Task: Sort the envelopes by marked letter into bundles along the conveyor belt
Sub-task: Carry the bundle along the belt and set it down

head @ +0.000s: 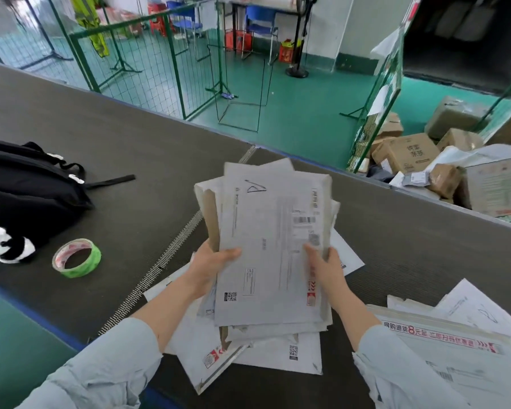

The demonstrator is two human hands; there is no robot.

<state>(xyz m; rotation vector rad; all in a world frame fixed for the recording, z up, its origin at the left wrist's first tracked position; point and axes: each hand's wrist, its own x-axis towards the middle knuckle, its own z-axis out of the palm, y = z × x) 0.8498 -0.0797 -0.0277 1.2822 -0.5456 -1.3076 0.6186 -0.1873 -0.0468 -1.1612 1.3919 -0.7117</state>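
Note:
I hold a thick stack of white envelopes (272,246) above the dark conveyor belt (130,160). The top envelope bears a hand-drawn letter A near its far left corner. My left hand (216,261) grips the stack's left edge, thumb on top. My right hand (325,264) grips the right edge, thumb on top as well. Under the stack, more envelopes (248,352) lie loose on the belt. Another pile of envelopes (455,335) lies on the belt at the right, one with red printed text.
A black backpack (27,184) with a panda charm (9,246) lies on the belt at left, a green tape roll (77,258) beside it. Beyond the belt stand green wire fences (148,54). Cardboard boxes (407,154) are heaped at the right.

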